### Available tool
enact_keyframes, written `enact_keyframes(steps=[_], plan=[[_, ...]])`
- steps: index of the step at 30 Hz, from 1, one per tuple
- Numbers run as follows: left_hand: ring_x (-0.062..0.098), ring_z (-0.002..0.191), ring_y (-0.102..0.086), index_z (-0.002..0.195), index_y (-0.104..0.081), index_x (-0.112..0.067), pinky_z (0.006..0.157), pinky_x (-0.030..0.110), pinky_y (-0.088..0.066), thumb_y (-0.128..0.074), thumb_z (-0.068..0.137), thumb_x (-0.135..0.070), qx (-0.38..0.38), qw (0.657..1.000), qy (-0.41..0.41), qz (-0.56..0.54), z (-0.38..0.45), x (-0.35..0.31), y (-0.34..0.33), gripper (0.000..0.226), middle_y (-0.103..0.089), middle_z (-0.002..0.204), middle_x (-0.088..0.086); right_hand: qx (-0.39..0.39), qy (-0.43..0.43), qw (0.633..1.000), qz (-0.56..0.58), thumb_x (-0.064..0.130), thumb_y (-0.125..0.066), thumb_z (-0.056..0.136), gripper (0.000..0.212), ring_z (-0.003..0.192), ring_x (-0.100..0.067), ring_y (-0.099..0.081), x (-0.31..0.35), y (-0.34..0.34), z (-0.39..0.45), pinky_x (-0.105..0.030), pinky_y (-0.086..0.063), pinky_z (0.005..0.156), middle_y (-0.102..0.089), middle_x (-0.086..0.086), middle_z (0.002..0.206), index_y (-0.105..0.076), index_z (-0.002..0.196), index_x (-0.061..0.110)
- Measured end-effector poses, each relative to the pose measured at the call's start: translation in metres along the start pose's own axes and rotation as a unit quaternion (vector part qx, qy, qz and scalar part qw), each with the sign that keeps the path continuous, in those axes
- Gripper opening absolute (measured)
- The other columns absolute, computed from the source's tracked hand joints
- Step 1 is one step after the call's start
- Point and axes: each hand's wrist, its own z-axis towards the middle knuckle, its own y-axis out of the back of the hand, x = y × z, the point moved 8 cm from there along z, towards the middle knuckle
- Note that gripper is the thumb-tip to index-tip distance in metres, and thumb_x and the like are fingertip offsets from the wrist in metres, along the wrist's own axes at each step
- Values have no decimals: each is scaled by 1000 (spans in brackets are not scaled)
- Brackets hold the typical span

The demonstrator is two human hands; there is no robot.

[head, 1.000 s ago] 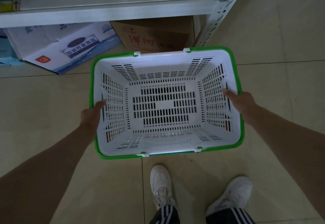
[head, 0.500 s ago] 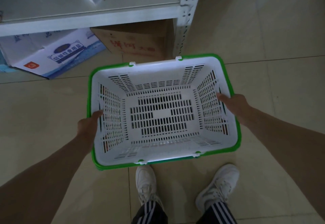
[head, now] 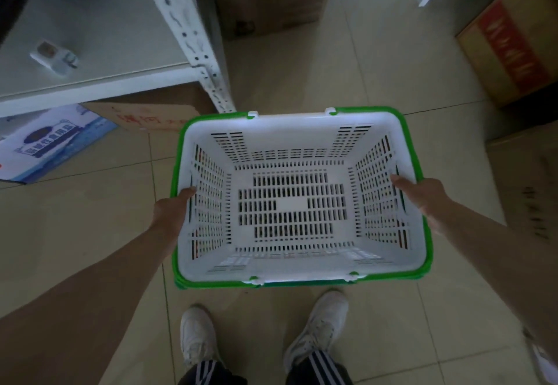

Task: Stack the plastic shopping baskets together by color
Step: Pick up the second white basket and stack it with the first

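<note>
Both hands on it: left hand (head: pixel 172 209) clamps the left rim, right hand (head: pixel 422 200) clamps the right rim of the white basket with green rim (head: pixel 296 203), held level above the tiled floor (head: pixel 377 67). The shelf post (head: pixel 193 37) sits just beside its far-left corner; boxes (head: pixel 510 43) stand right, bare tiles ahead.
</note>
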Motion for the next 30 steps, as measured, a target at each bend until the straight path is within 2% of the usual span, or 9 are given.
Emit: enact_keyframes(steps=[3,8,10,13,19,21,25,27,30], plan=[[29,74,-56,88,-60,-3,75,40,-46,-64,86,-47,13,999,-23,33,-14,-37,-33,45,-56,79,15,-9,-10,1000,24,34,-66,89,48,85,-33,-63,-5,43,11,-39,-52,81,-63,-20,96,-62,111,-8],[24,61,-51,72,-55,-7,68,36,-46,-63,87,-46,16,997,-53,55,-36,-94,-87,43,-53,69,10,-20,-6,998,66,33,-68,88,42,88,-35,-65,-6,107,32,-41,-52,82,-65,-21,99,-62,104,-5],[25,60,-48,74,-54,-4,62,33,-42,-63,88,-45,24,995,-69,61,-42,-116,-105,44,-51,69,11,-19,1,997,75,47,-74,79,61,92,-38,-69,-9,127,49,-47,-55,86,-69,-21,103,-64,109,-5],[33,82,-60,102,-62,0,79,41,-51,-66,87,-43,34,995,-83,41,-48,-144,-129,46,-62,94,18,-23,26,996,87,88,-69,32,111,88,-37,-72,-42,155,127,-57,-57,82,-73,-17,100,-66,107,6],[34,92,-67,111,-65,-4,88,45,-55,-74,72,-52,51,995,-83,2,-37,-195,-157,63,-70,105,14,-44,56,987,143,97,-60,22,130,96,-37,-69,0,186,143,-55,-56,86,-70,-17,108,-63,114,5],[32,88,-64,106,-63,-2,83,40,-52,-71,80,-46,38,995,-97,7,-33,-215,-164,51,-66,100,14,-55,48,985,155,93,-61,34,120,96,-38,-69,31,188,128,-54,-56,86,-69,-20,105,-63,110,0],[31,89,-63,107,-64,-7,84,39,-52,-70,84,-39,36,992,-119,-8,-14,-250,-178,40,-66,101,12,-71,33,984,159,51,-63,86,56,94,-31,-63,84,184,125,-38,-51,86,-64,-17,106,-58,99,-4],[34,94,-65,117,-64,-3,91,46,-54,-74,79,-42,28,994,-107,-12,4,-262,-179,56,-68,106,13,-75,33,985,152,46,-61,90,45,92,-29,-59,103,179,139,-37,-49,86,-59,-16,99,-56,84,2],[37,100,-67,120,-64,-2,95,50,-54,-77,71,-50,22,996,-87,-13,32,-277,-178,70,-69,111,16,-66,41,986,145,51,-62,87,38,91,-32,-63,132,169,164,-49,-52,93,-62,-15,93,-53,72,17]])
